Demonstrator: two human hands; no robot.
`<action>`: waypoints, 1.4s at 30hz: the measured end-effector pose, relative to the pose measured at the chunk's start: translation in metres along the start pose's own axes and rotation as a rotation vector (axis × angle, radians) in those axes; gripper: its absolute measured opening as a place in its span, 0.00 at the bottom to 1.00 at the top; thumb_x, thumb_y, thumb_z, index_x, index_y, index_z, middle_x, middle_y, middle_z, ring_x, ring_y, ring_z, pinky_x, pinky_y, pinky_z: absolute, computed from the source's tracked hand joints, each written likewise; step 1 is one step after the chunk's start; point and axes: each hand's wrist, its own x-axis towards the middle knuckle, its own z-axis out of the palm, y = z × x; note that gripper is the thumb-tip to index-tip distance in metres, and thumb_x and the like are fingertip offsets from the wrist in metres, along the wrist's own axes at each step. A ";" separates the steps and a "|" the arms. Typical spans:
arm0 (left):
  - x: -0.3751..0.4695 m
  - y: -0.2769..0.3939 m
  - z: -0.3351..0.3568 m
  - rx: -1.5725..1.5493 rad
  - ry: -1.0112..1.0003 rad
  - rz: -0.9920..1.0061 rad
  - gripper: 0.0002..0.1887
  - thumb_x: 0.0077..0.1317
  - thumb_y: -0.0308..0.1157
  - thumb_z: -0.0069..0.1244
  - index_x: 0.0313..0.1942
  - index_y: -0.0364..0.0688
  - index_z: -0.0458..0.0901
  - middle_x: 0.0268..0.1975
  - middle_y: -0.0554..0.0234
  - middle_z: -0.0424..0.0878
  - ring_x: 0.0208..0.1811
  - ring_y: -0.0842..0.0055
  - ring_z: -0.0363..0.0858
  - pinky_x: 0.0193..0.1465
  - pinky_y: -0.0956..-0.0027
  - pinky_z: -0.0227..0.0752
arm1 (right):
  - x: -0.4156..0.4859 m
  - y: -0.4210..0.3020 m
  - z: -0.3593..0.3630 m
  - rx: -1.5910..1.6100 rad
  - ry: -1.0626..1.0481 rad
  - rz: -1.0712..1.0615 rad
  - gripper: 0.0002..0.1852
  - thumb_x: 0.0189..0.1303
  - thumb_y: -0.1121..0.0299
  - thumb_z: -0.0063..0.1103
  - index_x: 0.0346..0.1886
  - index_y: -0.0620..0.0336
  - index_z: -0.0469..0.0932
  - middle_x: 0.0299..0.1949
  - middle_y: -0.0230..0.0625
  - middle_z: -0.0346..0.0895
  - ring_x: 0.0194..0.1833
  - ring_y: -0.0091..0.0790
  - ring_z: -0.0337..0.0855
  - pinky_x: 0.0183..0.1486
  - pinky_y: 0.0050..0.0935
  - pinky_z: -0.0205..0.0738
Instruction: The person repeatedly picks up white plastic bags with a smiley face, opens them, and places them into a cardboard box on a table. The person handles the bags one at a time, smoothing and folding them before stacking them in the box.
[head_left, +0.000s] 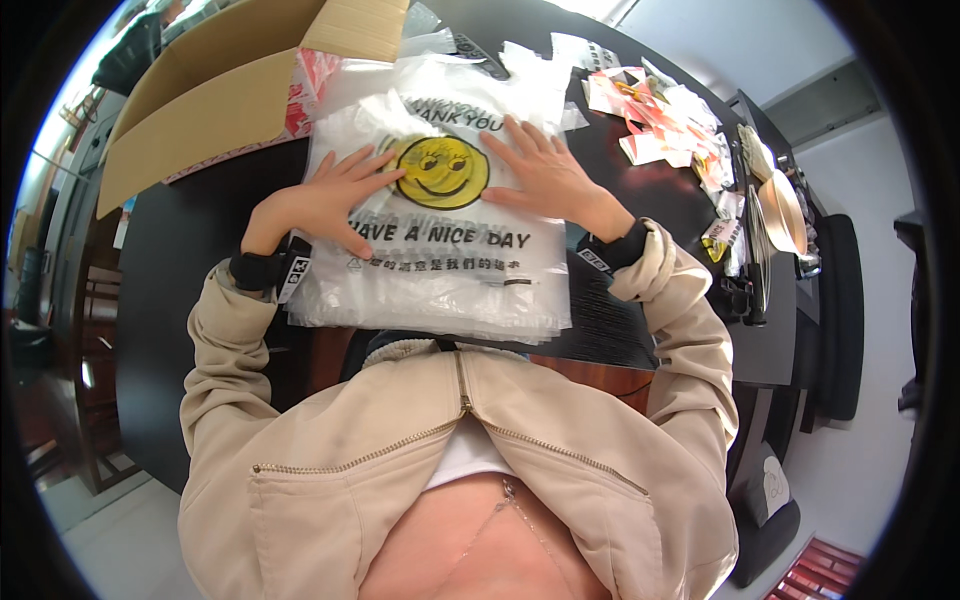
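Note:
A stack of translucent white plastic carrier bags (442, 296) lies flat at the table's near edge, printed with a yellow smiley face and writing. My left hand (330, 199) rests on the left part of the top bag, fingers spread and pointing right towards the smiley. On the other side, my right hand (544, 172) lies with its fingers apart, its thumb by the smiley's right edge. Both palms face down, and neither hand grips anything. The handle ends of the bags point to the far side, where the layers look uneven.
An opened cardboard box (202, 112) stands at the far left, one flap reaching over the bags. Crumpled red-and-white packaging (652, 120) is heaped on the black table (180, 247) at the far right. Beyond it are a whisk (763, 262) and a round beige container (782, 214).

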 end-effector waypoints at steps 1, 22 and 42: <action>0.002 -0.005 -0.001 -0.021 -0.013 0.007 0.65 0.40 0.58 0.69 0.76 0.48 0.50 0.79 0.51 0.44 0.81 0.54 0.33 0.77 0.39 0.27 | 0.001 0.002 0.002 0.025 0.018 -0.029 0.41 0.66 0.38 0.50 0.78 0.42 0.51 0.77 0.53 0.46 0.76 0.57 0.49 0.75 0.53 0.46; -0.007 0.010 -0.025 -0.604 0.433 0.193 0.47 0.69 0.39 0.53 0.77 0.45 0.37 0.79 0.51 0.46 0.79 0.58 0.46 0.78 0.54 0.42 | -0.205 0.262 0.042 0.041 -0.066 0.728 0.28 0.55 0.77 0.51 0.63 0.49 0.75 0.48 0.58 0.81 0.50 0.59 0.81 0.54 0.44 0.75; -0.050 0.048 -0.046 -0.604 0.689 0.104 0.29 0.67 0.35 0.54 0.67 0.42 0.64 0.65 0.55 0.68 0.69 0.69 0.65 0.74 0.63 0.55 | -0.077 -0.011 -0.087 1.321 0.203 0.220 0.22 0.71 0.53 0.57 0.49 0.67 0.81 0.36 0.28 0.83 0.35 0.13 0.77 0.42 0.17 0.72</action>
